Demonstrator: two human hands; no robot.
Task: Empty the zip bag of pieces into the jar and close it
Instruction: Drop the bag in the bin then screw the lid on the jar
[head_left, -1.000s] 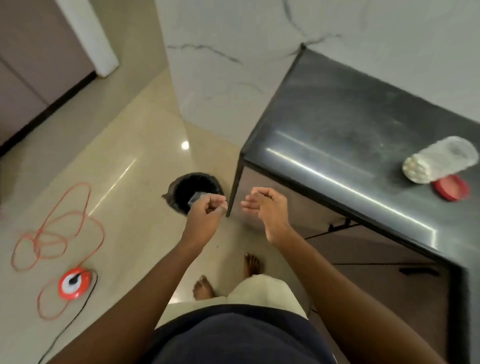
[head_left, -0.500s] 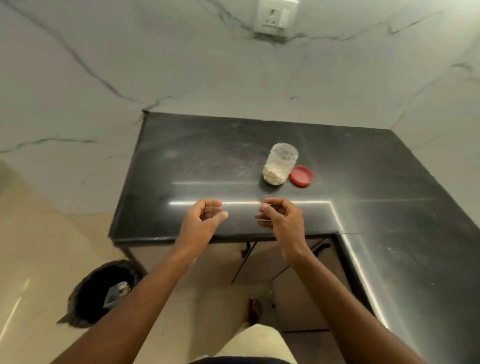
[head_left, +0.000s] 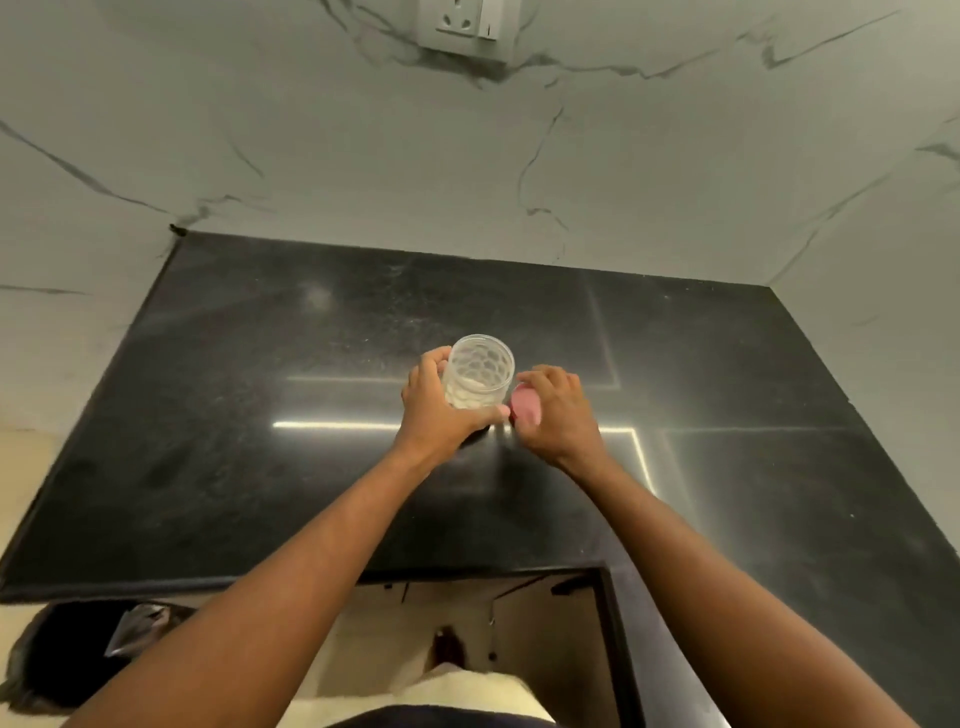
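Observation:
A clear plastic jar (head_left: 479, 375) with pale pieces in its bottom stands open on the black counter (head_left: 260, 415). My left hand (head_left: 436, 410) wraps around its left side and base. Just right of the jar, my right hand (head_left: 556, 410) closes its fingers on the red lid (head_left: 524, 408), which looks blurred and low over the counter. The zip bag (head_left: 136, 626) lies in the black bin (head_left: 57, 649) on the floor at the lower left.
Marble walls enclose the counter at the back and right, with a socket plate (head_left: 464, 23) high on the back wall. The counter turns into an L along the right. Below its front edge there is an open recess and my feet.
Both hands reached forward from the counter's front edge: the left one took hold of the jar, the right one closed on the red lid. The view came closer to the counter.

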